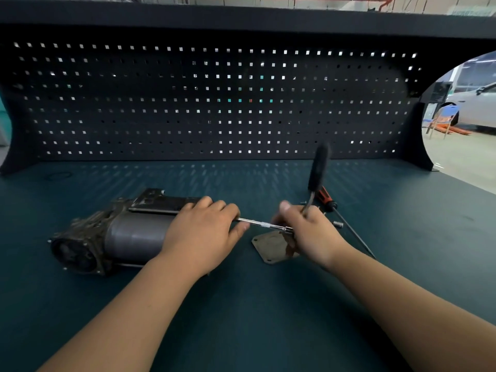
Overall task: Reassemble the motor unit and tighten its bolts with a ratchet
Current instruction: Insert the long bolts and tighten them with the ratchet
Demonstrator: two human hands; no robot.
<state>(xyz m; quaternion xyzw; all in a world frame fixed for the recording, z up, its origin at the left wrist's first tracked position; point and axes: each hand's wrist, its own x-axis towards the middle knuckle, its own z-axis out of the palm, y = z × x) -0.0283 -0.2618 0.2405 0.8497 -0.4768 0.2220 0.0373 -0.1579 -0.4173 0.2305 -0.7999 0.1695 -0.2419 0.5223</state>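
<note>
On the green bench top (241,331), left of centre, the motor unit (112,232) lay on its side, well back from the front edge and clear of the pegboard (214,103) behind. There was bare surface in front of it and to the far left and right.

Left hand (201,232) covered the motor's right end, fingers curled over and thumb under the extension bar (264,224) — pinching it. Right hand (308,232) was closed round the head of the ratchet (318,167). Its black handle stood up and back, blurred. The bar ran level between the two hands.

Obstacles on the right side:
- A flat metal plate (268,251) lay on the bench, just under the bar and partly under the right hand.
- A red-and-black screwdriver (326,196) lay just behind the right hand, its shaft running down to the right.
- A small bolt-like piece (338,224) sat beside the knuckles — too small to identify.

Past the bench's right end: open floor, a blue chair (445,114), a white car (480,108).
</note>
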